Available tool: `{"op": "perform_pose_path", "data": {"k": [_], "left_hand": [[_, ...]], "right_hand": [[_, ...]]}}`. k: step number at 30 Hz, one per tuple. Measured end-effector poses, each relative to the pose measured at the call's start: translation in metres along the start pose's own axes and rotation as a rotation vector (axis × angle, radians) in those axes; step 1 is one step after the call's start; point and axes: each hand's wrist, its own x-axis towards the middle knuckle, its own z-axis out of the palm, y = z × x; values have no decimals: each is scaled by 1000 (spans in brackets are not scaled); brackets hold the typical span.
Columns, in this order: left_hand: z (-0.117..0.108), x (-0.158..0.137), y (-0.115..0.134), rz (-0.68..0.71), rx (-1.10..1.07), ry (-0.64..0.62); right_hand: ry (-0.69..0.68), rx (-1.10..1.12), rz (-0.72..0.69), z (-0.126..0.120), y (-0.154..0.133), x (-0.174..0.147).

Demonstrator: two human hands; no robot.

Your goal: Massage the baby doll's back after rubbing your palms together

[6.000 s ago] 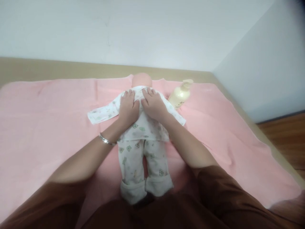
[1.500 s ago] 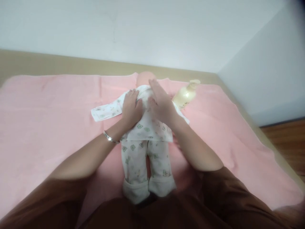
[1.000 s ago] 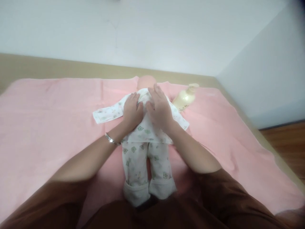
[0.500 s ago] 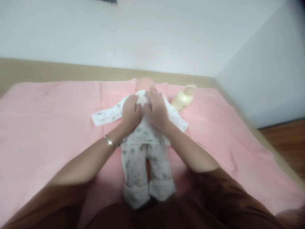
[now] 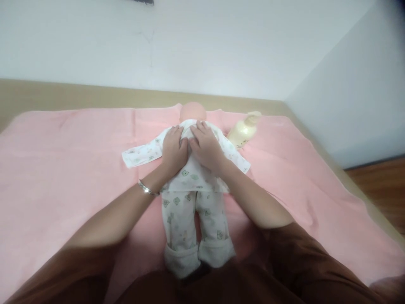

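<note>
A baby doll (image 5: pixel 193 111) lies with its head toward the wall. It wears a white printed top (image 5: pixel 190 179) and matching trousers (image 5: pixel 181 215) with turned-up cuffs. My left hand (image 5: pixel 174 147) rests flat on the left side of the doll's upper body, its fingers pointing away from me. On the right side of the upper body lies my right hand (image 5: pixel 207 145), palm down with fingers spread a little. The two thumbs nearly meet in the middle. Neither hand grips anything. The cloth directly beneath both palms is hidden.
A pale yellow pump bottle (image 5: pixel 243 133) lies tilted just right of the doll's shoulder. Under everything spreads a pink sheet (image 5: pixel 79 169) on a tan surface (image 5: pixel 95 93). Behind stands a white wall (image 5: pixel 202 46), and brown wooden flooring (image 5: pixel 379 185) shows at the right.
My right hand has come down from near the doll's head and neck onto its upper body, the fingers now lower. My left hand has stayed in place.
</note>
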Motion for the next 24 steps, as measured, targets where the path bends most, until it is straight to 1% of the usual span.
{"op": "perform_pose_path", "data": {"k": [4, 5, 9, 11, 14, 19, 24], "left_hand": [[0, -1, 0, -7, -13, 8], [0, -1, 0, -5, -11, 15], [0, 0, 0, 2, -2, 18], [-1, 1, 1, -2, 4, 1], [-1, 1, 2, -11, 14, -11], [-3, 0, 5, -3, 86, -21], [-4, -2, 6, -10, 95, -19]], "right_hand": [[110, 57, -18, -3, -2, -3], [119, 52, -23, -2, -2, -4], [67, 16, -30, 8, 2, -2], [77, 21, -33, 12, 4, 0], [99, 22, -27, 13, 5, 1], [37, -15, -1, 12, 3, 0], [109, -16, 11, 7, 2, 0]]}}
